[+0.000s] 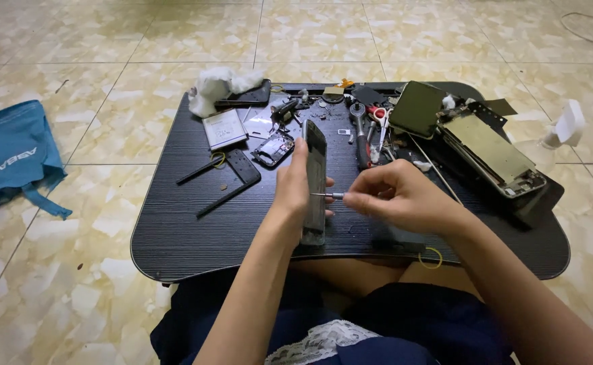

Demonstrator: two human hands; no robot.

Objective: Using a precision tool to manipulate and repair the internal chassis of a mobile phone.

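Fingers of the left hand (pixel 295 192) clamp a phone frame (pixel 315 181) on its edge, upright over the black lap table (pixel 175 236). Right hand (pixel 398 196) pinches a thin screwdriver (pixel 328 195), tip touching the frame's side. Beyond lie scissors (pixel 377 118), a battery (pixel 224 128) and an opened tablet (pixel 489 152).

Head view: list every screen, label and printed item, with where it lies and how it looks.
Phone: held edge-on in left hand, dark slab.
Screen panel: table's far right, dark greenish glass.
Battery: table's far left, silver rectangle, labelled.
Blue bag: floor left, white lettering.
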